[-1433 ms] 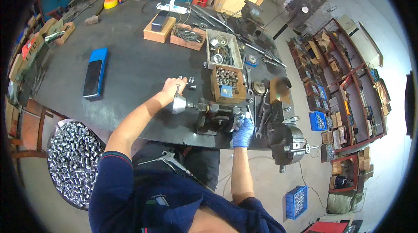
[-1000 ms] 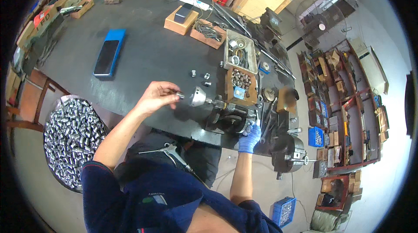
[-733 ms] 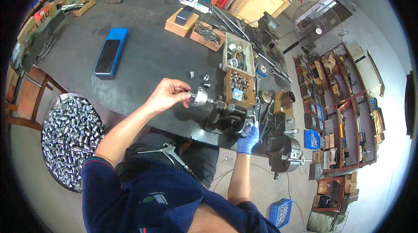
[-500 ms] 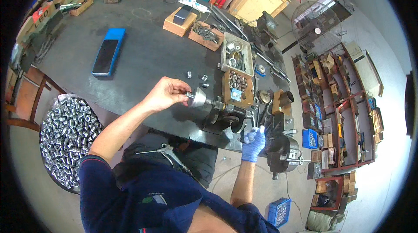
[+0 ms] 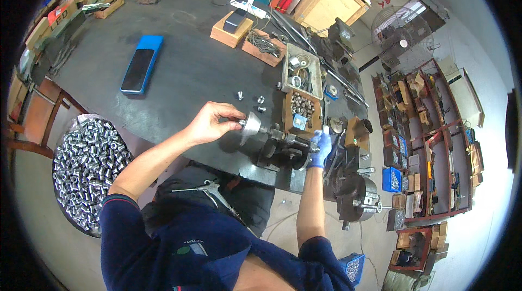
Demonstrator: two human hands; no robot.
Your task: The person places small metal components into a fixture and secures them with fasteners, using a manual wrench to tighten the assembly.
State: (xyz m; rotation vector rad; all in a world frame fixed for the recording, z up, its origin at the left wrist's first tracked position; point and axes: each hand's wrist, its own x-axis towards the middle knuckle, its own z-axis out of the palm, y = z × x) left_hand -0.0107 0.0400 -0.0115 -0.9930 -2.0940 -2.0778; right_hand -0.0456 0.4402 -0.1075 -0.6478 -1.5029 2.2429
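My bare left hand (image 5: 213,122) is closed in a pinch on a small metal part (image 5: 242,122) at the narrow left end of a silver cone (image 5: 252,126). The cone sits on the spindle of a dark bench device (image 5: 285,147) at the table's near edge. At the device's right end, my right hand (image 5: 322,148), in a blue glove with pale fingertips, is closed round the crank handle, mostly hidden by the glove. Beyond the cone, several small shiny metal sleeves (image 5: 261,99) lie loose on the dark table (image 5: 185,73).
A tub heaped with metal sleeves (image 5: 89,174) stands at left. Past the device are a wooden box of small parts (image 5: 302,107), a grey tray of rings (image 5: 300,73) and a bench vise (image 5: 356,198). A blue-cased phone (image 5: 140,68) lies far left; an air gun (image 5: 209,189) rests across my lap.
My right hand has moved up and away from me, from below the device's right end to beside it. My left hand stays at the cone's tip. The whole view has shifted slightly.
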